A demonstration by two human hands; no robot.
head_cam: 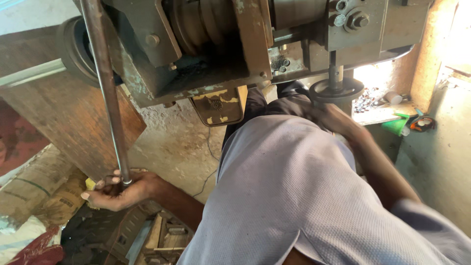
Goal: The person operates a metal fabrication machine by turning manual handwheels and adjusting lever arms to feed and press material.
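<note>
Left hand (120, 191) low, arm stretched down and out, fingers (100, 184) curled closed. Right hand (333, 118) reached forward, forearm extended, grip unclear.

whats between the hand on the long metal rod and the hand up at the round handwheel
In the head view, the person's own torso in a grey shirt fills the stretch between left hand and right hand.

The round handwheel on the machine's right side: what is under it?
Under the handwheel is the person's right hand, reaching up to it. The fingers and their grip are not clear. Dark trousers lie below; the floor there is hidden.
</note>
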